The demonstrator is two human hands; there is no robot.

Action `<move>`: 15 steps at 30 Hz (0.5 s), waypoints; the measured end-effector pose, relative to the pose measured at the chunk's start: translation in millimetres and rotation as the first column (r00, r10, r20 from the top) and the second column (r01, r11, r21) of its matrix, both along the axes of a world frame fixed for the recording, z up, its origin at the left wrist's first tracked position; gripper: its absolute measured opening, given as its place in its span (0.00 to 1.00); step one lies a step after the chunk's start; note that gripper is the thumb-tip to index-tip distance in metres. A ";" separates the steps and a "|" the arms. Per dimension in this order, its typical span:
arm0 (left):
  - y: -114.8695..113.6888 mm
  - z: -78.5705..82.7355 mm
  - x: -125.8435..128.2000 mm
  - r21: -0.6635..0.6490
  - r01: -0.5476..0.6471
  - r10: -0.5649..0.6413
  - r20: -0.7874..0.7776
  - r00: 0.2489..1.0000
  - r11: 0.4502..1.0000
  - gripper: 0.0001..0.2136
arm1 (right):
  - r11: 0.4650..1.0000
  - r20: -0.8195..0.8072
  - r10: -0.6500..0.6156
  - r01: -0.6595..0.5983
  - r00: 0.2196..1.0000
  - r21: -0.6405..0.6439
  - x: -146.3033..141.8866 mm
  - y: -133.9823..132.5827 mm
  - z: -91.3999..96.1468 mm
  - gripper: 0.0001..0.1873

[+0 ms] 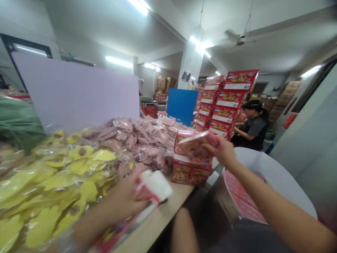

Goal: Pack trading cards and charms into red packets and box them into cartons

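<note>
My right hand grips a red printed box by its right end, tilted, in front of a short stack of red boxes on the table. On the near side, my left hand is closed on a white-and-red carton, which is blurred by motion. Its white face or flap points up and to the right. Just left of that hand lies a heap of yellow pieces in clear bags. Beyond it is a pile of pink bagged pieces.
Tall stacks of red boxes rise behind, beside a co-worker. A pale panel and a blue board stand behind the piles. At right sits a lined container holding red-and-white sheets or boxes. The table edge runs diagonally.
</note>
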State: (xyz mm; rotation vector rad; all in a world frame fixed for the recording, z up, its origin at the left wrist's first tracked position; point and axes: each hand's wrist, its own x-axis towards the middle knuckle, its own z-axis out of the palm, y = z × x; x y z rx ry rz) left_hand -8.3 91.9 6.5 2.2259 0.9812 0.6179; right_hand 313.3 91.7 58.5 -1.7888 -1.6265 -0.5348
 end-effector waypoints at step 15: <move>71.0 -44.0 192.1 0.252 0.383 -0.218 -0.503 0.836 0.889 0.39 | 0.931 0.511 0.247 -0.056 0.823 -0.360 101.1 13.3 6.3 0.22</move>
